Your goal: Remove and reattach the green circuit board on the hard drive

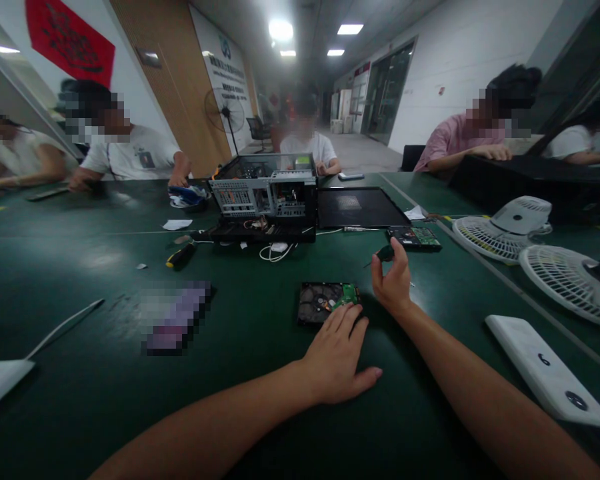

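Note:
A black hard drive (pixel 320 301) with a green circuit board lies on the dark green table (pixel 105 373) in front of me. My left hand (pixel 337 357) rests flat beside it, fingers stretched out and fingertips touching its near right edge. My right hand (pixel 393 283) hovers just right of the drive, fingers pinched round a small screwdriver (pixel 383 254) with a dark green handle, held above the table.
An open computer case (pixel 265 193) stands behind the drive, with a black side panel (pixel 360 208), a second circuit board (pixel 414 237) and a yellow-handled screwdriver (pixel 181 256) nearby. Fan grilles (pixel 500 233) and a white cover (pixel 547 370) lie right. Several people sit around the table.

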Tool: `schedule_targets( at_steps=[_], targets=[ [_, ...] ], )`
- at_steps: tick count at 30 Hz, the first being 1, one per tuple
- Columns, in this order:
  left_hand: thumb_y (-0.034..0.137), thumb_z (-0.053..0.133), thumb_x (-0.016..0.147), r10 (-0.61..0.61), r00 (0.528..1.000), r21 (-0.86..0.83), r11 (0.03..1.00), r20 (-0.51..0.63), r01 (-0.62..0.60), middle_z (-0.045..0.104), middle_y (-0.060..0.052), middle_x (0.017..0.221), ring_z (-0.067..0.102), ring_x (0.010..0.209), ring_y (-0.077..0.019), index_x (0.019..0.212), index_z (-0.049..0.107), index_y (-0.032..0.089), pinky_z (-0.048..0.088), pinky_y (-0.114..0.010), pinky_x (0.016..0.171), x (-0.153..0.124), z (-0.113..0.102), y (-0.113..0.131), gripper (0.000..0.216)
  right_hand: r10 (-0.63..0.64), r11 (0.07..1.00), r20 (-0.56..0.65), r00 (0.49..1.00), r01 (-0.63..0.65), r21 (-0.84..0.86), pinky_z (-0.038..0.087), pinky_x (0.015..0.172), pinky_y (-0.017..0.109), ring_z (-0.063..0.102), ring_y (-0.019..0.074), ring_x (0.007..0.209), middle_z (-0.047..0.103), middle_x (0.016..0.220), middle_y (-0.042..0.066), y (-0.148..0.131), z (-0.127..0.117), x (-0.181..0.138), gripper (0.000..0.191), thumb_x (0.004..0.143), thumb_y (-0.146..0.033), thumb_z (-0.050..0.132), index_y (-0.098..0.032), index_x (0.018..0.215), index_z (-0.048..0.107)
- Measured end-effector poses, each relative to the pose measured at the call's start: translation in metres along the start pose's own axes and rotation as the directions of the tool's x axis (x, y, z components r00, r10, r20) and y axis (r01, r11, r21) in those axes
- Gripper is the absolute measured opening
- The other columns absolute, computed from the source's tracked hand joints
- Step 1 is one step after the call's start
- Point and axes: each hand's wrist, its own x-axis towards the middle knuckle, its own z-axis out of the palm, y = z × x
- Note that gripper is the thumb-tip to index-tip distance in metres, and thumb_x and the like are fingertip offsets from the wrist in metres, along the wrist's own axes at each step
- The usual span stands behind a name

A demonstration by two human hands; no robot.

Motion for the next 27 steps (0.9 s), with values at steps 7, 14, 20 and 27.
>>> schedule_targets(
  at_steps=[7,14,20,27],
  targets=[
    [0.065,0.057,0.087,-0.007,1.0,0.016,1.0,0.004,0.007,0.027,-0.019,0.163,0.022,0.152,-0.038,0.153,0.033,0.011,0.021,-0.052,0.125,0.004,-0.003,-0.005,0.088,0.297,0.929,0.092,0.95,-0.31,0.202,0.058,0.067,0.042,0.067,0.0224,0.068,0.066,0.099,0.01,-0.013,-0.009,0.001,0.072,0.094,-0.046,0.057,-0.021,0.154,0.025],
    [0.063,0.049,0.092,-0.014,1.0,0.07,0.997,0.013,0.013,0.019,-0.02,0.166,0.015,0.153,-0.0387,0.156,0.029,0.008,0.015,-0.052,0.126,0.002,0.001,-0.003,0.087,0.347,0.862,0.115,0.931,-0.364,0.353,0.059,0.073,0.037,0.07,0.019,0.074,0.068,0.113,0.011,-0.009,-0.004,0.001,0.069,0.093,-0.035,0.056,-0.024,0.153,0.022],
    [0.063,0.045,0.095,-0.034,0.999,0.102,0.994,0.001,0.034,0.021,-0.022,0.165,0.015,0.153,-0.0389,0.156,0.03,0.006,0.013,-0.053,0.125,0.0,0.003,0.001,0.085,0.297,0.912,0.062,0.953,-0.302,0.279,0.056,0.08,0.037,0.066,0.0194,0.083,0.065,0.101,0.006,-0.003,-0.001,-0.003,0.059,0.087,-0.02,0.054,-0.022,0.144,0.037],
    [0.061,0.045,0.095,-0.04,0.999,0.097,0.995,0.011,0.038,0.022,-0.021,0.165,0.018,0.152,-0.0392,0.156,0.031,0.007,0.016,-0.054,0.124,0.001,0.0,0.001,0.083,0.335,0.921,0.123,0.934,-0.352,0.165,0.055,0.08,0.038,0.066,0.0194,0.081,0.065,0.102,0.006,0.007,0.0,-0.003,0.036,0.087,-0.018,0.046,-0.022,0.119,0.061]
  ],
)
